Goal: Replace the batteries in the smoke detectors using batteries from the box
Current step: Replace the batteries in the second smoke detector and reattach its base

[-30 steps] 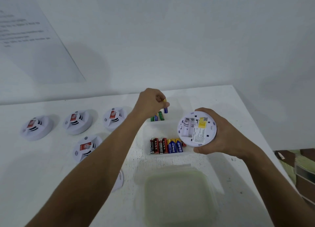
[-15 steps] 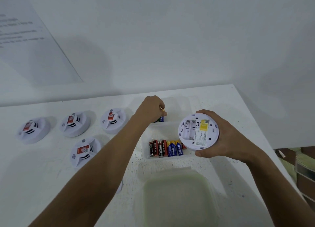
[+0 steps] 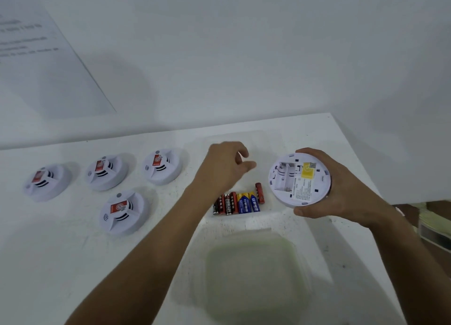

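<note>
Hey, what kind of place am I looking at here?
Probably a staged test or training bench, not a home: a bare white table against a blank white wall, four round white smoke detectors laid out in rows, and a printed instruction sheet posted on the wall.

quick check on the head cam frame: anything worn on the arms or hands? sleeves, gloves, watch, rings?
Nothing worn that shows. The left hand and right hand are bare, no gloves, and no rings can be made out. Both forearms are bare up to the bottom edge of the frame, so no sleeve is in view. No watch or band shows at either wrist. No markings or tape on them.
</note>
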`<state>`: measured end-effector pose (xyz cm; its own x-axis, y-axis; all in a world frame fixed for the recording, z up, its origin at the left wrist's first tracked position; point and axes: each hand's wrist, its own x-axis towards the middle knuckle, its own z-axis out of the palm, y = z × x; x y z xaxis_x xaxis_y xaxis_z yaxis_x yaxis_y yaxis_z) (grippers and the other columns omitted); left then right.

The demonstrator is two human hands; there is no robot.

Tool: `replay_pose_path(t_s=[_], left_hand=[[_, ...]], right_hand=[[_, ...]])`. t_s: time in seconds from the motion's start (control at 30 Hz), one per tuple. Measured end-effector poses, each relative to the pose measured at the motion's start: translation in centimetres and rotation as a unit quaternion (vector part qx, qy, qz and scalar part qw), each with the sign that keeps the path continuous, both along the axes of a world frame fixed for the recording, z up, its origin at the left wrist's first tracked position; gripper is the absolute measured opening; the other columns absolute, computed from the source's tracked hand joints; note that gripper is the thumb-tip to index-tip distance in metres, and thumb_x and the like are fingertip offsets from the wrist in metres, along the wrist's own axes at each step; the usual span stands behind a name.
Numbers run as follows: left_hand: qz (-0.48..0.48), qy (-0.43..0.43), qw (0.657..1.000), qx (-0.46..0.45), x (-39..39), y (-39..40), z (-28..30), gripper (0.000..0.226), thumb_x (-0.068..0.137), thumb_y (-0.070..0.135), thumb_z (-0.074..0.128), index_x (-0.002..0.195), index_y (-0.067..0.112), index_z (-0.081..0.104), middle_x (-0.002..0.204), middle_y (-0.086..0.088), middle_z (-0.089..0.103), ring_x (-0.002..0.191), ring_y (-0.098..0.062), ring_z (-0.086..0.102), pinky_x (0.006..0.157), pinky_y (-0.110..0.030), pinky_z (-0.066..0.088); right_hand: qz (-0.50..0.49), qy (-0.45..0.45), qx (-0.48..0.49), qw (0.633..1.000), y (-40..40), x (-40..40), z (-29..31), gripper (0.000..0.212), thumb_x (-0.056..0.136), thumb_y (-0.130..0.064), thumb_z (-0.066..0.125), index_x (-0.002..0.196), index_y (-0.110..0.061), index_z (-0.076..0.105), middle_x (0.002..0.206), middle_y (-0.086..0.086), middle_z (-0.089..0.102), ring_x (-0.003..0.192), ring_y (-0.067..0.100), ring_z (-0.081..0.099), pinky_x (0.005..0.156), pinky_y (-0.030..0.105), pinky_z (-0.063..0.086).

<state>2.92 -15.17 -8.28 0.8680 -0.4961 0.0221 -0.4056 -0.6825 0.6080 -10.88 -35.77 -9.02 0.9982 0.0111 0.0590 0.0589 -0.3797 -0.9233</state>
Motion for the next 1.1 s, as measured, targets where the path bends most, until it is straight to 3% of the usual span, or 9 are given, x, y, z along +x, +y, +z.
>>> replay_pose_path(t_s=[0.2, 0.27, 0.33, 0.5, 0.63, 0.77, 0.9, 1.0, 1.1], left_hand=[[-0.071, 0.085, 0.988, 0.108, -2.7, -1.0, -2.4, 0.045, 0.087, 0.040, 0.068, 0.126, 0.019, 0.062, 0.118, -0.003, 0.064, 0.099, -0.015, 0.060, 0.082, -0.022, 0.044], [-0.073, 0.078, 0.986, 0.131, -3.0, -1.5, -2.8, 0.036, 0.087, 0.038, 0.068, 0.117, 0.018, 0.069, 0.108, -0.004, 0.068, 0.099, -0.019, 0.064, 0.080, -0.028, 0.049], [-0.071, 0.063, 0.985, 0.142, -3.3, -1.9, -3.0, 0.027, 0.086, 0.035, 0.069, 0.102, 0.013, 0.072, 0.087, -0.003, 0.067, 0.083, -0.020, 0.065, 0.070, -0.028, 0.050], [-0.072, 0.076, 0.980, 0.170, -3.6, -2.5, -3.0, 0.042, 0.081, 0.036, 0.075, 0.113, 0.011, 0.064, 0.104, -0.008, 0.066, 0.095, -0.023, 0.063, 0.077, -0.031, 0.050], [-0.083, 0.089, 0.978, 0.169, -3.7, -2.7, -3.4, 0.028, 0.080, 0.033, 0.075, 0.089, 0.006, 0.071, 0.080, -0.005, 0.068, 0.081, -0.022, 0.067, 0.065, -0.027, 0.049], [-0.061, 0.072, 0.992, 0.089, -4.1, -2.3, -3.2, 0.015, 0.083, 0.028, 0.072, 0.093, 0.018, 0.066, 0.083, 0.004, 0.067, 0.065, -0.006, 0.058, 0.056, -0.019, 0.043], [-0.016, 0.058, 0.994, -0.096, -5.5, -1.7, -1.6, 0.008, 0.088, 0.018, 0.066, 0.093, 0.020, 0.060, 0.084, 0.008, 0.072, 0.056, 0.001, 0.060, 0.055, -0.019, 0.047], [0.006, 0.014, 0.970, -0.242, -7.5, -1.5, 1.3, 0.014, 0.087, 0.017, 0.069, 0.099, 0.019, 0.061, 0.077, 0.013, 0.072, 0.063, 0.002, 0.061, 0.060, -0.012, 0.047], [-0.023, 0.003, 0.954, -0.300, -9.6, -1.3, 3.7, 0.012, 0.085, 0.016, 0.073, 0.093, 0.021, 0.066, 0.074, 0.022, 0.070, 0.069, 0.001, 0.063, 0.059, -0.012, 0.045]], right_hand=[[-0.021, 0.005, 0.021, 1.000, -1.5, -3.4, -0.2, 0.097, 0.044, -0.031, 0.091, 0.131, -0.027, 0.050, 0.124, -0.011, 0.060, 0.116, 0.012, 0.060, 0.088, 0.022, 0.055], [-0.025, 0.006, 0.021, 0.999, -1.6, -4.4, -0.4, 0.096, 0.044, -0.029, 0.091, 0.131, -0.026, 0.050, 0.122, -0.010, 0.061, 0.114, 0.013, 0.061, 0.086, 0.021, 0.055], [-0.026, 0.003, 0.015, 1.000, -1.6, -5.2, -0.5, 0.094, 0.045, -0.032, 0.091, 0.130, -0.028, 0.051, 0.123, -0.009, 0.060, 0.114, 0.013, 0.061, 0.087, 0.022, 0.055], [-0.033, -0.002, 0.021, 0.999, -1.1, -6.5, -0.4, 0.088, 0.044, -0.035, 0.090, 0.123, -0.045, 0.052, 0.123, -0.012, 0.059, 0.116, 0.011, 0.060, 0.087, 0.022, 0.055], [-0.029, -0.008, 0.024, 0.999, -0.8, -7.0, -0.3, 0.090, 0.046, -0.035, 0.090, 0.127, -0.039, 0.051, 0.126, -0.011, 0.058, 0.118, 0.013, 0.058, 0.088, 0.023, 0.055], [-0.031, -0.004, 0.019, 0.999, -0.5, -7.3, -0.2, 0.095, 0.045, -0.035, 0.090, 0.130, -0.031, 0.049, 0.125, -0.012, 0.058, 0.117, 0.011, 0.058, 0.088, 0.022, 0.055], [-0.031, -0.002, 0.026, 0.999, -0.2, -7.4, 0.0, 0.095, 0.044, -0.034, 0.090, 0.130, -0.031, 0.050, 0.125, -0.013, 0.059, 0.117, 0.011, 0.059, 0.088, 0.025, 0.055], [-0.029, -0.003, 0.027, 0.999, 0.0, -7.2, 0.2, 0.098, 0.045, -0.033, 0.091, 0.133, -0.028, 0.049, 0.125, -0.011, 0.058, 0.117, 0.014, 0.059, 0.090, 0.033, 0.055], [-0.020, -0.013, 0.029, 0.999, 0.3, -7.1, 0.4, 0.097, 0.046, -0.032, 0.091, 0.133, -0.024, 0.048, 0.123, -0.010, 0.059, 0.115, 0.017, 0.060, 0.087, 0.032, 0.057]])
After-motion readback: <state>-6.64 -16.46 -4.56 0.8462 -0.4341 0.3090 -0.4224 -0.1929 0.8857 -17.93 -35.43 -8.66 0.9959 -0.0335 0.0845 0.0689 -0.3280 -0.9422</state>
